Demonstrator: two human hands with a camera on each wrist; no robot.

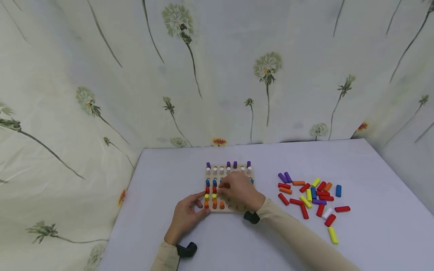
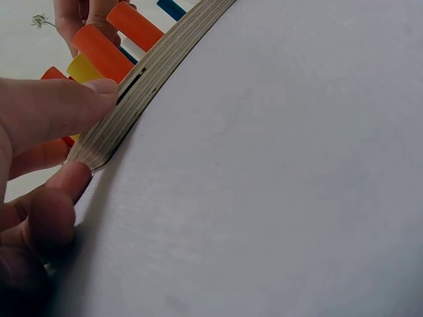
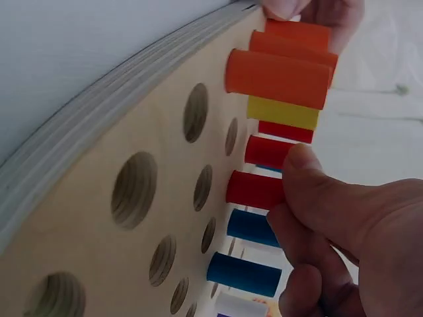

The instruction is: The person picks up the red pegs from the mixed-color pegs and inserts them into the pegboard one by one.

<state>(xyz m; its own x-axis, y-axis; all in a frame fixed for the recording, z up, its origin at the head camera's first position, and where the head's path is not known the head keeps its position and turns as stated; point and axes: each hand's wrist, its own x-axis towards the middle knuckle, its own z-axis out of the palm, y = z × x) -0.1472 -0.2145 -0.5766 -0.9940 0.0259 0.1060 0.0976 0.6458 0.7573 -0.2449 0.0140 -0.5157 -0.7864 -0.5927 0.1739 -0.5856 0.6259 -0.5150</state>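
Note:
A wooden pegboard (image 1: pixel 234 211) lies on the table, with coloured pegs standing in rows. My left hand (image 1: pixel 185 215) grips its near left corner, thumb on the front edge and fingers along the left side. Over the middle of the board, my right hand (image 1: pixel 241 188) pinches a red peg (image 3: pixel 254 190) between thumb and fingers; the peg's lower end meets a hole. Beside it stand another red peg (image 3: pixel 264 152) and a blue peg (image 3: pixel 244 273). Three orange pegs (image 1: pixel 222 205) fill the start of the front row. My right hand hides part of the board in the head view.
Loose red, orange, yellow, blue, purple and white pegs (image 1: pixel 304 211) lie scattered on the table (image 1: pixel 142 173) right of the board. Empty holes (image 3: pixel 134 190) show in the board's near right part. A flowered cloth (image 1: pixel 217 75) hangs behind the table.

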